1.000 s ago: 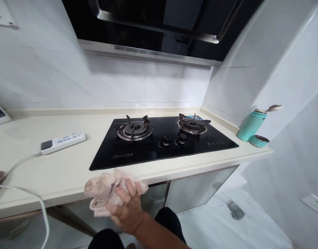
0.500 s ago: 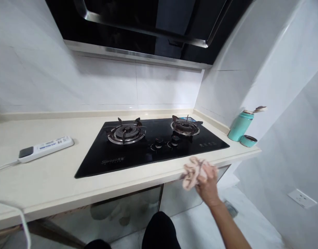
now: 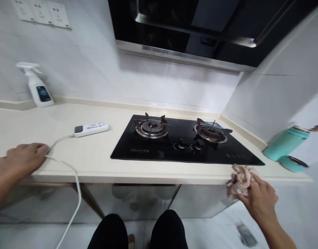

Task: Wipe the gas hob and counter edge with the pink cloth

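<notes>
My right hand (image 3: 262,199) grips a crumpled pinkish cloth (image 3: 240,180) at the counter's front edge, just below the right corner of the black gas hob (image 3: 161,155). The cloth bunches out past the fingers and touches the edge. My left hand (image 3: 22,159) rests palm down at the far left of the counter (image 3: 96,164), its fingertips partly hidden. A white cable (image 3: 77,193) bends at its thumb side; whether it runs under the palm is hidden. That cable leads to a white power strip (image 3: 92,128).
A white spray bottle (image 3: 38,86) stands against the back wall at left. Beyond the hob's right end are a turquoise flask (image 3: 285,143) and its turquoise cup (image 3: 293,164). A black range hood (image 3: 174,27) overhangs the hob. Two burners (image 3: 151,128) carry pan supports.
The view has swung left, bringing the spray bottle, wall sockets and my left hand into sight. My right hand still holds the cloth, now farther right along the front edge.
</notes>
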### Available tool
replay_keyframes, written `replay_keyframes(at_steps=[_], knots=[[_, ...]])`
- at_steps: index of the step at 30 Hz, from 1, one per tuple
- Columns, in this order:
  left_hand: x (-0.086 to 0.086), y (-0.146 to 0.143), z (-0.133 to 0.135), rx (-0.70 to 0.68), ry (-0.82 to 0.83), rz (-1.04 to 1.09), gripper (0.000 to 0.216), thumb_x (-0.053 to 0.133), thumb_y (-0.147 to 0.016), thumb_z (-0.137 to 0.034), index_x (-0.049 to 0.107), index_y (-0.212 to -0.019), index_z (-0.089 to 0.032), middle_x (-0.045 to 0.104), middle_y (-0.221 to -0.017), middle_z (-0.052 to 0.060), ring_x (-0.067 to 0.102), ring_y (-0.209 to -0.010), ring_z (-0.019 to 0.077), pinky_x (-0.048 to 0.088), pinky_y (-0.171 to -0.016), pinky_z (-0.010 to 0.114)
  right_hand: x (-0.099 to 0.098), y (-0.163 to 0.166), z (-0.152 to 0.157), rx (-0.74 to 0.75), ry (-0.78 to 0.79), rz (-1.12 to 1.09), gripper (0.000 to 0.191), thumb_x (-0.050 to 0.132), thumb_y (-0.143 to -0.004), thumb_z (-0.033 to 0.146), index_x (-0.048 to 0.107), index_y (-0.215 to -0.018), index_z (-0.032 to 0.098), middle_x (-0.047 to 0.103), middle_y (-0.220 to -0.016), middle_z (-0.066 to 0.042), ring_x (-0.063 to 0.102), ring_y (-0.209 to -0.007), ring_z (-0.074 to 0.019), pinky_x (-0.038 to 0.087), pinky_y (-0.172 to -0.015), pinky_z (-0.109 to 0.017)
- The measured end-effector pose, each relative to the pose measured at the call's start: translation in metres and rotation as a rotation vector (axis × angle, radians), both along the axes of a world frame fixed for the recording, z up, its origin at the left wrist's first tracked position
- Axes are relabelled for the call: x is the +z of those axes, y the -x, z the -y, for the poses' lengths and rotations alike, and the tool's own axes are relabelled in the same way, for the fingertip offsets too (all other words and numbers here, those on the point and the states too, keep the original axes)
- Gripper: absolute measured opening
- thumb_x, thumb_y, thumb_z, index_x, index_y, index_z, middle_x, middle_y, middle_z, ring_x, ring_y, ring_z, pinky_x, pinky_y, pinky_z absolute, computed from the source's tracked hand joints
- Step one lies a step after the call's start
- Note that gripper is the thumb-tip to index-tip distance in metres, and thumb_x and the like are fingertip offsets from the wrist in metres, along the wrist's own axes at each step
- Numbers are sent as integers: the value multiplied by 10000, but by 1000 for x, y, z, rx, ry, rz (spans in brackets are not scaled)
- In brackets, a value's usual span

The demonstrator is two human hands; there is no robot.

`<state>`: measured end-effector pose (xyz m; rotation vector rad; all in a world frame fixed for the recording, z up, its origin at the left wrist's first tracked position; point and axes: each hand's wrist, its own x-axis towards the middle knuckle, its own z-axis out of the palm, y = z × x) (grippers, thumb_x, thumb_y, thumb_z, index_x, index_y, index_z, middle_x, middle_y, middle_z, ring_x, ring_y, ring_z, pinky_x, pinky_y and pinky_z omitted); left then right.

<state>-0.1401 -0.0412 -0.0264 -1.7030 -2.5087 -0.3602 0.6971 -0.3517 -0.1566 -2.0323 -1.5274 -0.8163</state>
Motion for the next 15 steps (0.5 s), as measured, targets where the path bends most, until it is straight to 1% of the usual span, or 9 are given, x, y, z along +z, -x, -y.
replay_keyframes(at_steps=[1,3,5,7,9,10,11,13,15], knots=[[-1,0,1,26,47,-2,970,70,-898,-781,639,-1416,-191,600,-1508,140,543,-1219,319,414,-1044,484,-2,16,-6,26,37,5,416,683,-753,429,660,-1126,246,588,-1460,-204,516,-1312,-475,430,-1041,-638],[-2,-6,4,54,68,-11,888,60,-951,-697,599,-1459,-207,553,-1564,108,514,-1270,314,395,-1096,503,2,53,-20,83,124,10,440,737,-706,436,661,-1101,258,590,-1479,-180,484,-1331,-481,405,-1043,-661],[-1,-14,8,34,57,-8,824,107,-984,-657,613,-1443,-197,555,-1552,113,509,-1267,317,394,-1113,532,12,98,-37,179,206,18,438,790,-689,426,665,-1077,266,593,-1484,-166,474,-1336,-468,401,-1038,-642],[0,-20,11,12,43,-2,793,153,-996,-653,633,-1424,-187,561,-1533,133,507,-1252,328,402,-1111,568,26,150,-54,312,256,30,384,835,-693,416,659,-1002,270,611,-1453,-155,490,-1301,-444,419,-1017,-596],[-1,-21,14,-4,24,6,781,171,-1007,-651,641,-1419,-184,566,-1525,139,500,-1249,337,404,-1112,596,38,207,-73,453,227,55,382,875,-693,375,646,-979,267,626,-1414,-148,513,-1239,-412,431,-999,-563],[-2,-20,16,-13,12,12,774,177,-1014,-646,643,-1418,-179,570,-1522,136,495,-1252,339,402,-1116,605,43,238,-82,551,209,77,407,896,-695,362,645,-1001,267,629,-1399,-144,517,-1212,-398,438,-982,-547],[-2,-19,17,-23,2,19,762,188,-1022,-637,646,-1413,-171,575,-1517,134,491,-1253,340,401,-1118,611,47,268,-92,615,177,80,436,922,-680,342,642,-1005,264,629,-1385,-147,516,-1192,-392,439,-969,-538],[-4,-18,19,-41,-17,37,721,220,-1039,-606,654,-1398,-155,587,-1502,133,486,-1251,336,405,-1117,615,52,329,-111,702,128,70,483,962,-660,344,643,-1013,260,629,-1365,-156,510,-1139,-375,437,-941,-520],[-4,-18,21,-57,-36,55,671,255,-1054,-566,659,-1384,-143,596,-1489,132,484,-1250,329,406,-1116,616,55,384,-129,769,124,63,520,984,-652,363,658,-1042,251,625,-1349,-164,509,-1105,-363,430,-933,-511]])
